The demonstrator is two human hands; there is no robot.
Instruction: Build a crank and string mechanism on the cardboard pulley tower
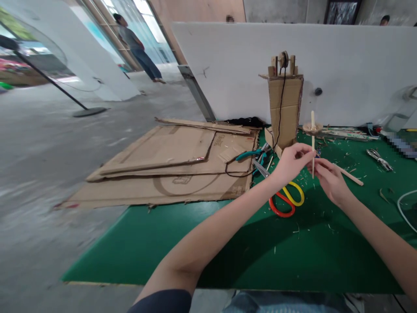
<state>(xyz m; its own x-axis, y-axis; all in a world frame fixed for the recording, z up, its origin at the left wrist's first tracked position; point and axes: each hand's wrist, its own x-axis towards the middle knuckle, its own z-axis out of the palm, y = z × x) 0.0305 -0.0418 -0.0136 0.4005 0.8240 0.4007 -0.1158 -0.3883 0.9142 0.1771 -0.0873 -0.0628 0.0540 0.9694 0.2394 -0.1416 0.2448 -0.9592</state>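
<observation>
Between both hands stands a thin wooden stick (313,143), upright, with a round brown disc (312,128) around its upper part. My left hand (295,160) pinches the stick below the disc. Just to the right, my right hand (329,178) is closed at the stick's lower part, its fingertips partly hidden. Under my left forearm lie scissors (282,204) with one red and one yellow handle. Behind the hands rises a cardboard tower (286,108) with a wooden pulley (284,59) on top and a black cord (280,108) hanging from it.
Flat cardboard sheets (182,156) cover the table's left side. Teal-handled pliers (250,154) lie beside the tower. Right of my hands are a loose stick (350,175), a folding metal tool (379,160) and wood scraps. A white partition (234,74) borders the green table (137,243). A person stands far left.
</observation>
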